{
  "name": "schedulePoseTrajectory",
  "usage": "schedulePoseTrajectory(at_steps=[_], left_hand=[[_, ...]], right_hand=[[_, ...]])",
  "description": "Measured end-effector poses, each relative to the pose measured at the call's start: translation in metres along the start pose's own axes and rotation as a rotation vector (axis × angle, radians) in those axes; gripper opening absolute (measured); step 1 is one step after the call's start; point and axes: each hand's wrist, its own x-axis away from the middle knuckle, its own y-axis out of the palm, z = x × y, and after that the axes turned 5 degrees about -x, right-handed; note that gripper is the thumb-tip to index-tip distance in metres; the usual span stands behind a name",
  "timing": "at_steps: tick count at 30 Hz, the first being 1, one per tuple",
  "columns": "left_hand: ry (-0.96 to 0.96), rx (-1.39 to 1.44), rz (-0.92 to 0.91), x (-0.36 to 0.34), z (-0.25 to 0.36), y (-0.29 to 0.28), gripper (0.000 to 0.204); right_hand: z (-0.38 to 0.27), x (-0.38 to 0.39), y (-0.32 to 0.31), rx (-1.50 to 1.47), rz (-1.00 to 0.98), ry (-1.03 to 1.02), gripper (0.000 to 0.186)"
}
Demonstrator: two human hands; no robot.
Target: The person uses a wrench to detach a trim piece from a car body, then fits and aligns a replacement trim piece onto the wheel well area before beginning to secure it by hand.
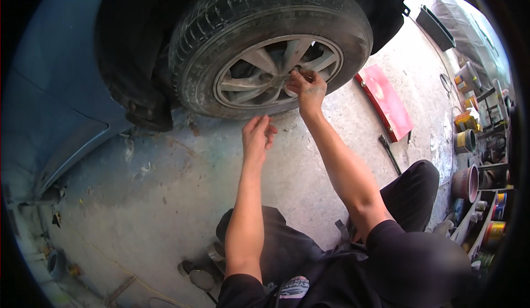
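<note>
A dusty car wheel with a silver spoked rim and a worn black tire fills the top middle. At its hub, my right hand is closed, thumb and fingers pinched together near the lug holes. Whatever small thing sits between those fingertips is hidden. My left hand is just below the tire's lower edge, palm turned inward. Its fingers are loosely bent and apart, with nothing seen in them.
The blue car body and black wheel-arch liner flank the wheel. A red case and a black bar-shaped tool lie on the concrete floor at right. Several paint cans line a rack farther right.
</note>
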Motion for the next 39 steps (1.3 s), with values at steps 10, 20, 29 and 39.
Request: schedulePoseTrajectory(at_steps=[10, 20, 29, 39], left_hand=[[-0.02, 0.02, -0.015, -0.005, -0.003, -0.002, 0.023], [-0.012, 0.037, -0.023, -0.009, -0.005, -0.001, 0.022], [-0.024, 0.044, 0.001, -0.008, -0.003, 0.0, 0.02], [-0.014, 0.041, 0.001, -0.006, -0.004, 0.001, 0.02]], right_hand=[[0.008, 0.0, 0.004, -0.025, 0.003, -0.041, 0.026], [-0.012, -0.003, 0.005, -0.242, 0.001, 0.284, 0.028], [-0.012, -0.006, 0.001, -0.039, -0.107, 0.215, 0.03], [-0.001, -0.016, -0.011, -0.218, -0.208, 0.482, 0.036]])
